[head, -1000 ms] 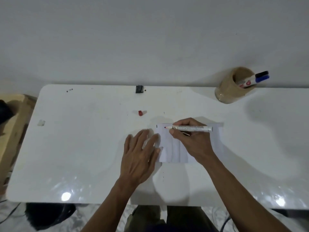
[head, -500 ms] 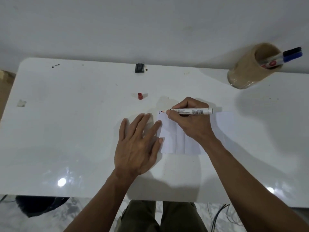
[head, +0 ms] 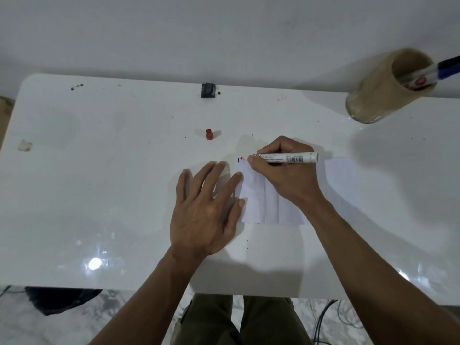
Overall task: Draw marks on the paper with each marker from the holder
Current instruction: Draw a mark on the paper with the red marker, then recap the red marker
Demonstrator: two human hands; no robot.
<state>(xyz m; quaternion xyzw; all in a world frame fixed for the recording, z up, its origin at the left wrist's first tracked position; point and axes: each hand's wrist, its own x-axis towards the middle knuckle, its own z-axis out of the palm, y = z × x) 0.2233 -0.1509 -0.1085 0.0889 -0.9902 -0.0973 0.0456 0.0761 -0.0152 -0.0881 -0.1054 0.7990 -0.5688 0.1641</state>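
Observation:
A creased white paper [head: 256, 207] lies on the white table [head: 112, 183]. My right hand [head: 286, 175] grips a white marker [head: 293, 158] with a red tip, and the tip touches the paper's top left corner beside a short dark mark [head: 238, 159]. My left hand [head: 206, 210] lies flat with fingers spread, its fingertips on the paper's left edge. The marker's red cap [head: 209, 134] stands on the table beyond my left hand. A tan cylindrical holder [head: 378, 90] at the far right holds two more markers [head: 433, 74], one with a blue cap.
A small black object [head: 208, 90] sits at the table's far edge against the wall. A scrap of white tape [head: 24, 145] lies near the left edge. Cables [head: 326, 322] and a dark object [head: 57, 298] are on the floor below the near edge.
The view has tilted down and moved closer, so the table fills more of the frame. Both hands stay on the paper, with the marker tip held at the top left corner.

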